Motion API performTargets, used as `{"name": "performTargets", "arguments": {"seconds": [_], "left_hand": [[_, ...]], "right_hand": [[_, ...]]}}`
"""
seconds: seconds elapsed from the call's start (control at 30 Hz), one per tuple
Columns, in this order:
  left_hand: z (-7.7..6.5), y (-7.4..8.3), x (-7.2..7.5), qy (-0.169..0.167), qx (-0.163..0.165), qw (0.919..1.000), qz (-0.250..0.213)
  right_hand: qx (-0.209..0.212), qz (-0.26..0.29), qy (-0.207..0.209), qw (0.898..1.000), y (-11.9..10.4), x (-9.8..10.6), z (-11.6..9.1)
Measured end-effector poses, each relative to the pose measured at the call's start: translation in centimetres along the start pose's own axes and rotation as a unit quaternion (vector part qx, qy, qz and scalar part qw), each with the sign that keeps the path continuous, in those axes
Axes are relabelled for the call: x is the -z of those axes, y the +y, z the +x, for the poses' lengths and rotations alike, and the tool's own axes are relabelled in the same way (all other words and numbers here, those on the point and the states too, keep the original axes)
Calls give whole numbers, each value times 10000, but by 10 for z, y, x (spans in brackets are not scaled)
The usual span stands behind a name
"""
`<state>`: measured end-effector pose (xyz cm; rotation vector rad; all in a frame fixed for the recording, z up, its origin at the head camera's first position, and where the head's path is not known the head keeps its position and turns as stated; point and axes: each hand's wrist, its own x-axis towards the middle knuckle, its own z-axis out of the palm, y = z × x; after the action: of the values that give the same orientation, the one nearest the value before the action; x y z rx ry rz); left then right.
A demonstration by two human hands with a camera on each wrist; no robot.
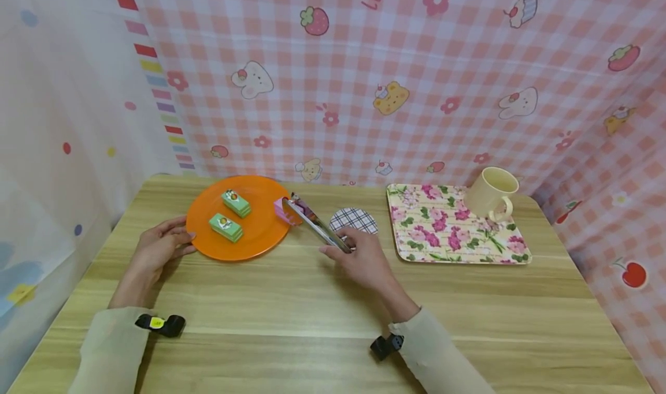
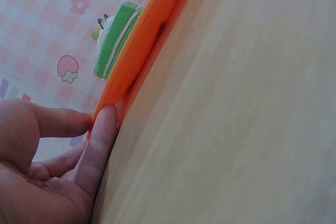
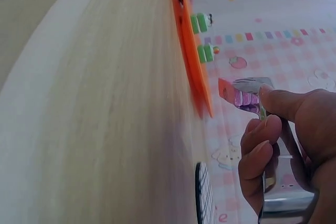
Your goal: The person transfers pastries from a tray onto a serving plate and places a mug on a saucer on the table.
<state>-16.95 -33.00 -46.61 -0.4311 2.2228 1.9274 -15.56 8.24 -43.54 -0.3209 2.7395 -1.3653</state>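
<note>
My left hand (image 1: pixel 155 248) pinches the left rim of an orange plate (image 1: pixel 262 232), thumb and fingers on either side of the edge. Two green toy cake slices (image 1: pixel 226 229) with white and fruit decoration sit on the plate's left half. In my right hand (image 1: pixel 364 258) are metal tongs (image 3: pixel 289 203), their bent end towards the palm. The tongs' tips grip a pink layered toy cake slice (image 1: pixel 283 211), which overlaps the plate's right rim in the head view. The right wrist view shows this pink slice (image 3: pixel 239 96) held off the table.
A round checked coaster (image 1: pixel 356 218) lies just behind my right hand. Right of it is a floral rectangular tray (image 1: pixel 416 251) carrying a cream mug (image 1: pixel 486 194) at its back right corner. A pink checked cloth (image 1: pixel 354 93) hangs behind the wooden table (image 1: pixel 260 319).
</note>
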Motion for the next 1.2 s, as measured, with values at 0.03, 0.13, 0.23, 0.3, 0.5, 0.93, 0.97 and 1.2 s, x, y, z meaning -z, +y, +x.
{"name": "performTargets", "arguments": {"seconds": [0.03,0.13,0.23,0.3,0.5,0.93,0.97,1.2], "left_hand": [[0,0,0,6,-1,10000,5],[-1,1,-1,39,15,10000,23],[-2,2,-2,52,-14,10000,64],[-2,2,-1,36,-20,10000,54],[-2,3,-1,53,-31,10000,12],[-3,2,-1,16,-47,9999,87],[-3,2,-1,7,-47,10000,78],[-2,1,0,3,-42,10000,71]], "right_hand": [[56,0,11,10000,-1,-2,1],[124,-9,13,9999,-5,-7,5],[190,-116,6,9998,-9,-13,9],[226,-178,-9,9996,-11,-16,13],[124,-125,-37,9998,-19,-29,22],[-143,-239,82,9996,-34,-55,39],[-153,-271,104,9995,-34,-57,40],[-207,-427,203,9987,-39,-67,46]]}}
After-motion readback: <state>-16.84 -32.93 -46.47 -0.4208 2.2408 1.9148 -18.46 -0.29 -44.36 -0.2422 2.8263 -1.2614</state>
